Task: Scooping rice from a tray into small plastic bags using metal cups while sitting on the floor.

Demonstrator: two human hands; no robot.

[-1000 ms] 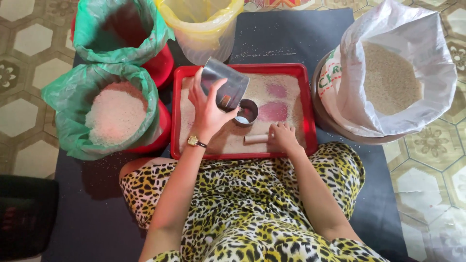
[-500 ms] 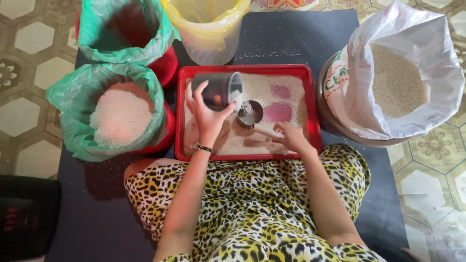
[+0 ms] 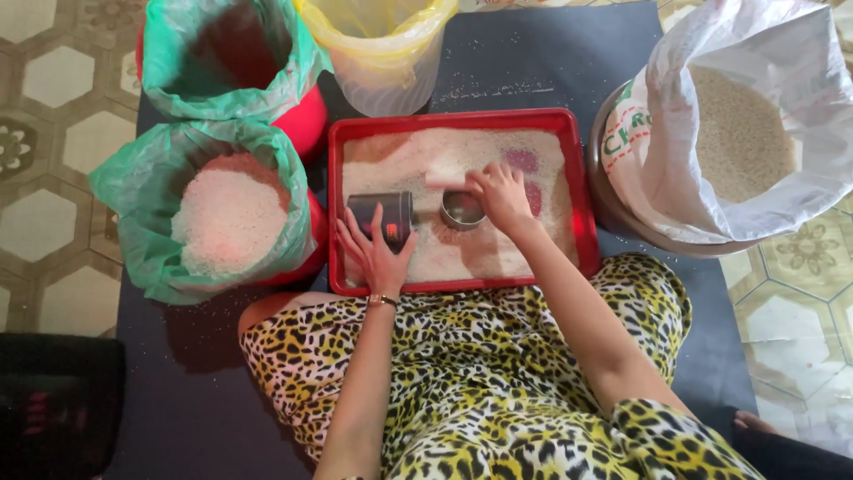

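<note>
Head view, looking down on a seated person in a leopard-print garment. A red tray (image 3: 336,213) lies on a dark mat (image 3: 533,53) just beyond the knees, its floor covered with a thin layer of white rice. Left hand (image 3: 378,253) sits at the near-left part of the tray, fingers spread, curled around the near side of a dark cylindrical tin (image 3: 380,216) that lies on its side on the rice; thumb points toward the right. Right hand (image 3: 502,196) is at tray centre, fingers bent downward and closed loosely over the rim of a small round metal cup (image 3: 462,211), which stands on the rice just right of the tin, mouth up. A pale stick-like object (image 3: 442,180) pokes out left of the right fingers; whether it is gripped, cannot tell. Left of the tray: a red tub lined with a green bag (image 3: 133,204) holding white rice; farther off, a second green-lined red tub (image 3: 178,62), contents in shadow. Far centre: a yellow-lined clear bucket (image 3: 382,62). Right of the tray: a large white sack (image 3: 782,178), open, filled with rice, touching the tray's right edge region. Scattered grains on the mat beyond the tray.
</note>
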